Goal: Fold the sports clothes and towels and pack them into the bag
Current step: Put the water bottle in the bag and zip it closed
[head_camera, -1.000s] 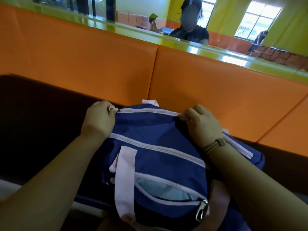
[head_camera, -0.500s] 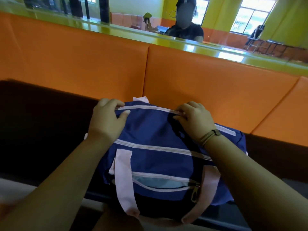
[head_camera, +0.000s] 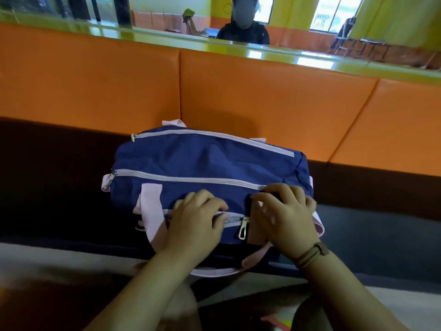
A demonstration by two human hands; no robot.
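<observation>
A navy sports bag (head_camera: 202,163) with pale pink straps and zippers lies on the dark bench seat. Its top zipper (head_camera: 214,137) and middle zipper (head_camera: 186,179) are closed. The front pocket is slightly open, with light blue fabric (head_camera: 232,219) showing beside a metal zipper pull (head_camera: 243,230). My left hand (head_camera: 194,223) rests on the front pocket, its fingers curled on the pocket's edge just left of the pull. Right of the pull, my right hand (head_camera: 286,216) grips the bag's front near its right end. No loose clothes or towels are visible.
An orange padded backrest (head_camera: 262,99) rises right behind the bag, with a glossy green ledge (head_camera: 167,43) on top. A person in black sits beyond the ledge (head_camera: 243,34). The dark seat (head_camera: 47,175) stretches left and right of the bag.
Both hands left the top zipper and came down to the front pocket near me. The top zipper now runs closed across the bag.
</observation>
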